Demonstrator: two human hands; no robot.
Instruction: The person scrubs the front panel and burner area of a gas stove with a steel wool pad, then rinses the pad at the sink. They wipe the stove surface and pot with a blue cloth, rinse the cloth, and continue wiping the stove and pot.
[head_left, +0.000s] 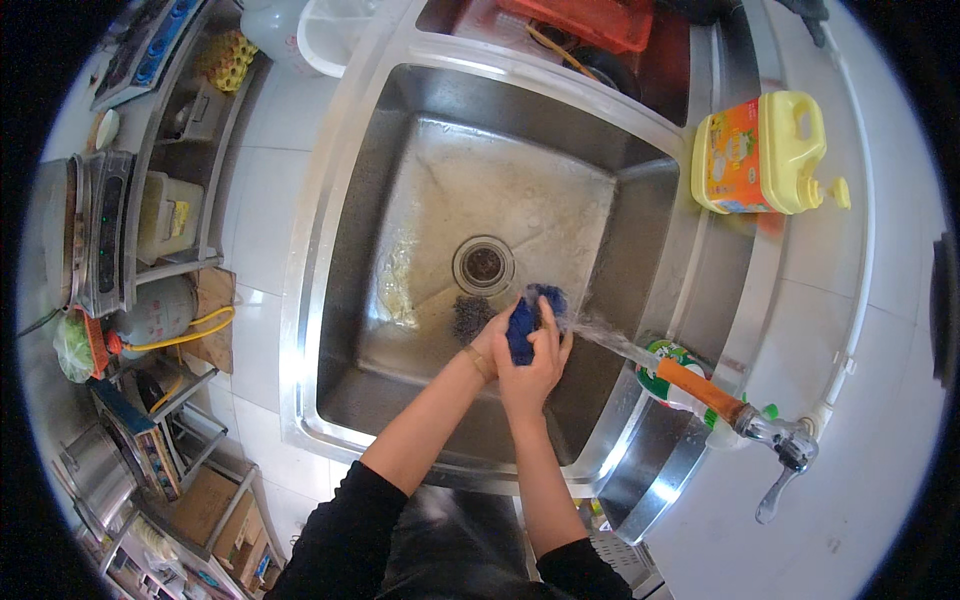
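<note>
Over the stainless steel sink (517, 180), both hands hold a wet dark blue cloth (523, 330). My left hand (493, 341) grips its left side, with the fingers partly hidden behind the cloth. My right hand (541, 349) presses on its right side, fingers spread across it. A stream of water from the faucet (780, 435), through an orange hose end (701, 390), hits the cloth and the right hand. Just beyond the left hand, a dark mesh scouring pad (472, 318) lies on the sink floor beside the round drain (484, 265).
A yellow detergent jug (757, 154) and a green-and-white bottle (671, 375) stand along the sink's right edge. A second basin at the top holds a red plastic basket (600, 22). Metal shelving (225, 157) and a gas cylinder (157, 307) stand to the left.
</note>
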